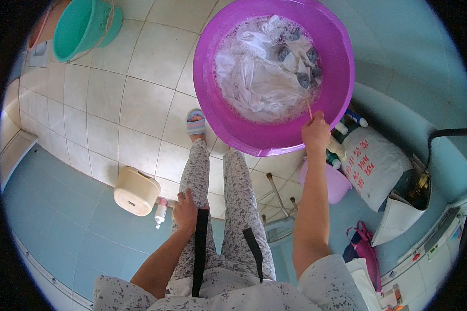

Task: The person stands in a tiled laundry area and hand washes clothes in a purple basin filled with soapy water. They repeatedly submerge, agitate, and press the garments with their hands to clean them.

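Note:
A large purple plastic basin (272,144) stands before me, holding white cloth (257,83) with some grey parts in sudsy water. My right hand (316,132) grips a thin light-coloured stick (309,107) above the near right rim; the stick's far end reaches the wet cloth. My left hand (185,212) rests on my left thigh by the knee, its fingers slightly bent, holding nothing visible.
A green bucket (83,29) stands at the upper left. A cream plastic stool (136,191) and a pump bottle (161,212) are near the left wall. To the right are a lilac basin (329,180), bottles, a white sack (377,167) and a metal-legged stool (278,194).

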Tool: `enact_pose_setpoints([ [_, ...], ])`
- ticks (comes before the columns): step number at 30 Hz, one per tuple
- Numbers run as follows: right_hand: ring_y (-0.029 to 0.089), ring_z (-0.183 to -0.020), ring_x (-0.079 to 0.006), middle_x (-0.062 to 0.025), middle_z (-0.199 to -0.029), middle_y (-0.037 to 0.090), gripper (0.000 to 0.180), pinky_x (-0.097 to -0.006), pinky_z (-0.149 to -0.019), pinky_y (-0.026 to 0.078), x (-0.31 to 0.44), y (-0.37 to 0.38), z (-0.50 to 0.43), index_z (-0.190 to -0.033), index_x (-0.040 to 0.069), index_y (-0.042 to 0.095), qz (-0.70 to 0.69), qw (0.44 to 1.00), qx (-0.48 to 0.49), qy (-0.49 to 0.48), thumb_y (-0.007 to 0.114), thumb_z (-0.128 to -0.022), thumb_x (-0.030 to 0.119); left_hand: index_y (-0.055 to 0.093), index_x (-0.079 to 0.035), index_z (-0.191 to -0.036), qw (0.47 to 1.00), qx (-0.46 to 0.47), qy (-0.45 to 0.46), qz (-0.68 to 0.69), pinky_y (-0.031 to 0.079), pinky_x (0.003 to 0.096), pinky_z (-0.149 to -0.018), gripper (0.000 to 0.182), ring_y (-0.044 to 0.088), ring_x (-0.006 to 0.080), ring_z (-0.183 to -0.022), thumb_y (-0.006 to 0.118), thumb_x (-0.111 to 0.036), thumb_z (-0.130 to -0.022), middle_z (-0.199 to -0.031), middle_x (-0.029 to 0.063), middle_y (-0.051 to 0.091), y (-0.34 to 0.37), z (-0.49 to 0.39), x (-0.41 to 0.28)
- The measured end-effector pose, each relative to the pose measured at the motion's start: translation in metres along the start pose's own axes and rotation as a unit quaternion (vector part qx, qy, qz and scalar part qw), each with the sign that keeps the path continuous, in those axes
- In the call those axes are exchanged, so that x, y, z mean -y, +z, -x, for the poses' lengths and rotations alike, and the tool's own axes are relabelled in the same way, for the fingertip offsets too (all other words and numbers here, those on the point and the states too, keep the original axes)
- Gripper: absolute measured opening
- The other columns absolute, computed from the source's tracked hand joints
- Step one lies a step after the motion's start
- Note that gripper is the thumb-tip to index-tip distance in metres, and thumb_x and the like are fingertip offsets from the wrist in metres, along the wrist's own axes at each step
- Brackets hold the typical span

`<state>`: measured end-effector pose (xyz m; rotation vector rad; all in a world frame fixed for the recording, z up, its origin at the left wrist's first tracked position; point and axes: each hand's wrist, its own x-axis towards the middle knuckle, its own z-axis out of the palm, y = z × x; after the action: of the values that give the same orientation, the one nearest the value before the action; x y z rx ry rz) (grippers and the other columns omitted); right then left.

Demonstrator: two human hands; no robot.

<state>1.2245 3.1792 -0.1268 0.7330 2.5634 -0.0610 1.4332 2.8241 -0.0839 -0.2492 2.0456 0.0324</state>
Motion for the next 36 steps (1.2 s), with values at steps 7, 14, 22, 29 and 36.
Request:
enact_pose_setpoints([
  [7,0.067,-0.084,-0.0417,-0.0236,-0.082,0.067,0.028,-0.0541,-0.074,0.053,0.042,0.009,0.035,-0.107,0.01,0.056,-0.041,0.992,0.096,-0.077,0.061,-0.081,0.017,0.045,-0.009,-0.13,1.0,0.004,0.012,0.005,0.056,0.0436,-0.076,0.081,0.062,0.039,-0.095,0.081,-0.044,-0.067,-0.12,0.0167,0.052,-0.007,0.002,-0.003],
  [14,0.066,-0.082,-0.042,-0.0179,-0.082,0.069,0.018,-0.0519,-0.074,0.053,0.016,-0.017,0.023,-0.099,0.011,0.063,-0.163,0.969,0.129,-0.136,0.06,-0.083,0.019,0.044,-0.01,-0.129,1.0,-0.019,0.004,0.005,0.056,0.0455,-0.072,0.08,0.062,0.0392,-0.093,0.081,-0.043,-0.066,-0.115,0.0166,0.054,0.004,-0.001,0.001],
  [22,0.065,-0.079,-0.0453,-0.0245,-0.081,0.067,0.017,-0.0536,-0.07,0.052,0.004,0.014,-0.002,-0.094,0.003,0.057,-0.096,0.995,-0.009,0.013,0.057,-0.086,0.018,0.045,-0.01,-0.13,0.999,-0.026,0.017,-0.017,0.057,0.0451,-0.071,0.076,0.061,0.0397,-0.093,0.079,-0.042,-0.069,-0.113,0.0176,0.053,0.006,-0.002,0.0],
  [29,0.065,-0.077,-0.045,-0.0248,-0.08,0.066,0.015,-0.0554,-0.069,0.052,0.049,0.017,0.025,-0.098,0.005,0.056,-0.165,0.986,0.009,0.017,0.055,-0.087,0.016,0.045,-0.01,-0.128,0.997,-0.041,0.047,-0.041,0.056,0.0446,-0.069,0.064,0.062,0.0386,-0.09,0.072,-0.037,-0.077,-0.111,0.017,0.055,-0.004,-0.001,-0.005],
  [36,0.065,-0.074,-0.044,-0.0209,-0.076,0.066,0.01,-0.0543,-0.065,0.051,0.063,0.008,0.066,-0.094,0.01,0.058,-0.218,0.966,0.088,-0.108,0.057,-0.086,0.016,0.048,-0.011,-0.123,0.996,-0.054,0.051,-0.046,0.056,0.0435,-0.068,0.045,0.063,0.0374,-0.087,0.063,-0.028,-0.084,-0.108,0.0147,0.057,-0.001,0.0,-0.003],
])
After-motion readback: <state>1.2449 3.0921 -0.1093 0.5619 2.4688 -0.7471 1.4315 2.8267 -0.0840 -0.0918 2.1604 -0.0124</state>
